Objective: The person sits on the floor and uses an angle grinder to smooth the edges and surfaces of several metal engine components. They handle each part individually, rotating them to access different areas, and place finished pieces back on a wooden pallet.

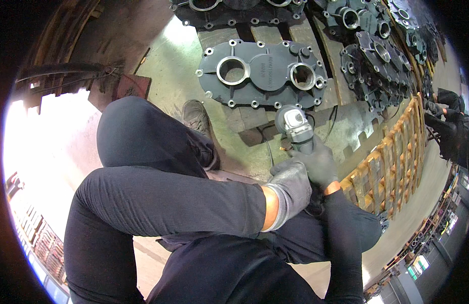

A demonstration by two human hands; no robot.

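Observation:
An angle grinder [298, 127] with a silver head and dark body is gripped in my gloved right hand [319, 163]. My left hand [291, 190], in a grey glove, is closed around the grinder's rear end, just below the right hand; its fingertips are partly hidden. The grinder's disc lies at the lower edge of a dark grey cast metal cover [269, 76]; I cannot tell whether they touch. This cover has two large round bores and small bolt holes along its rim, and it rests flat on wooden boards [341, 83].
More cast covers [239, 20] lie beyond, with others stacked at the right [379, 61]. A wooden pallet [391, 157] leans beside my right arm. A cable [269, 147] hangs near the boards. My shoe [196, 119] stands left of the cover. Another person [447, 116] is at the far right.

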